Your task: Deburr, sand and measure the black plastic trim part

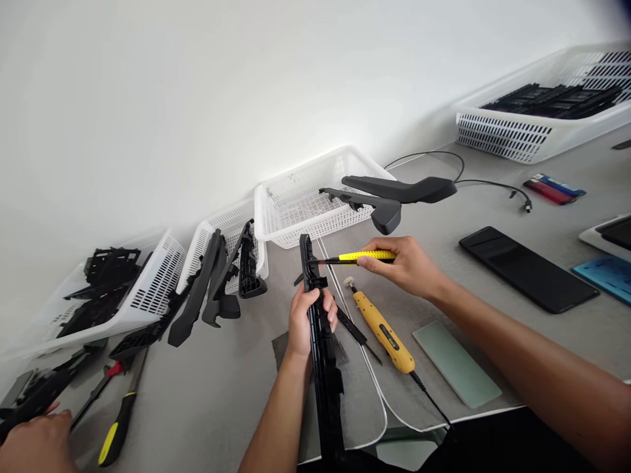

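Observation:
My left hand (309,320) is wrapped round a long black plastic part (323,368) and holds it upright over the grey table (236,387). My right hand (405,265) grips a yellow-handled tool (365,257); its dark tip touches the part near its top end. Just right of the part, a yellow corded tool (384,334) lies on the table.
Three white baskets stand by the wall: an empty one (300,203), one with leaning black parts (221,263), one at left (123,289). A fourth basket (537,112) is far right. A phone (528,269), a green pad (456,363), screwdrivers (118,427) and another person's hand (34,440) are nearby.

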A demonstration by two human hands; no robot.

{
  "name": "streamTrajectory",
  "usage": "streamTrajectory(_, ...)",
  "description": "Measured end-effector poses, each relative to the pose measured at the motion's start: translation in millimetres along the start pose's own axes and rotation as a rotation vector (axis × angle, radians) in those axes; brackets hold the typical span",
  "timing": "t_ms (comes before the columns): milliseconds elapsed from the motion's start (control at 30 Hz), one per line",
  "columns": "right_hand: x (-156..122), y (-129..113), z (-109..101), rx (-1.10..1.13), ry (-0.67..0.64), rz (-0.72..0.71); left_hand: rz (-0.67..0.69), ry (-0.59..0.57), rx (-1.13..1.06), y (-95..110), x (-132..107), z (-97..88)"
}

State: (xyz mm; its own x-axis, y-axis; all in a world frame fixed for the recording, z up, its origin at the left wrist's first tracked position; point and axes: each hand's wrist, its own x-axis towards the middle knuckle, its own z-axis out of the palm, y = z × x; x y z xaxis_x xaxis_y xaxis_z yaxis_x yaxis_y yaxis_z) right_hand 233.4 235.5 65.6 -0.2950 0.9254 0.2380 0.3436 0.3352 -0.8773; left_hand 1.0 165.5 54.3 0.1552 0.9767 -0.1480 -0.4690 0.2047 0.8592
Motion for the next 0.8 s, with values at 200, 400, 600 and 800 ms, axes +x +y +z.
streamTrajectory(200,1.4,2.2,0.2,-0.01,-0.02,0.047,0.005,0.006,0.011,-0.7,0.3,0.1)
streamTrajectory(400,2.3,-1.2,-3.3,0.055,-0.081,-0.011,-0.014,0.013,0.011,-0.5,0.0,-0.2)
streamTrajectory(600,1.7,-4.9,-2.4,0.064,-0.149,-0.03,-0.01,0.018,0.001,0.0,0.8,-0.4)
streamTrajectory(800,0.2,-6.2,-2.1,0.127,-0.144,0.031,-0.011,0.013,-0.004,0.7,1.1,0.2)
